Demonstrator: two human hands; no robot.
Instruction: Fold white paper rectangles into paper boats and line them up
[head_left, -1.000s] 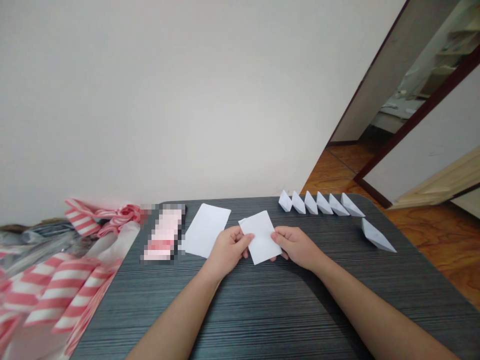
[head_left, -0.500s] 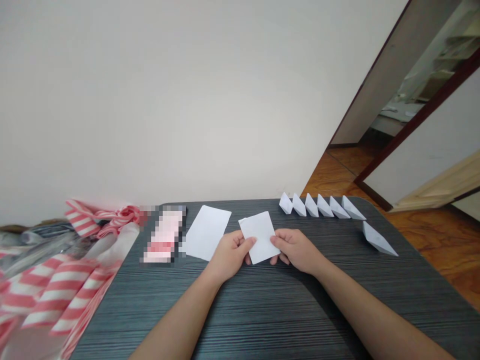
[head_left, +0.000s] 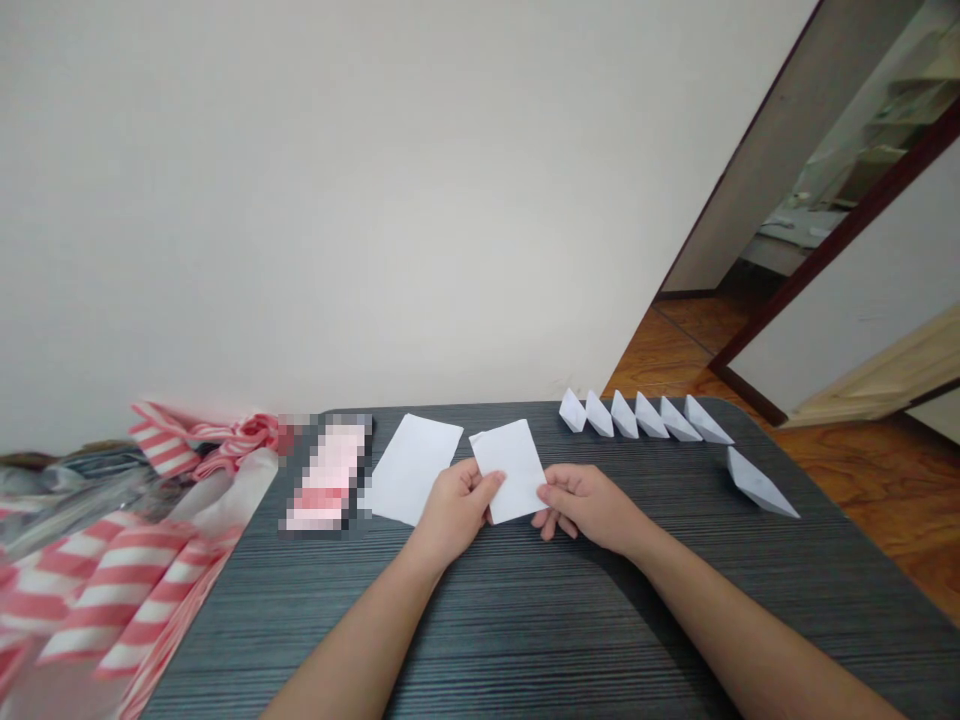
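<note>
Over the middle of the bench (head_left: 600, 640), a small white paper sheet (head_left: 508, 470) sits between both hands. The left hand (head_left: 456, 515) pinches its lower left edge, thumb on top; the right hand (head_left: 589, 503), fingers loosely curled, grips its right edge. Just beside the left hand lies a larger white paper sheet (head_left: 411, 468), next to a pixelated object (head_left: 328, 475). Farther along the bench, six folded paper boats (head_left: 645, 416) stand in a row, with a seventh boat (head_left: 759, 483) set apart. Red-and-white striped plastic (head_left: 112, 580) heaps past the bench's left edge.
</note>
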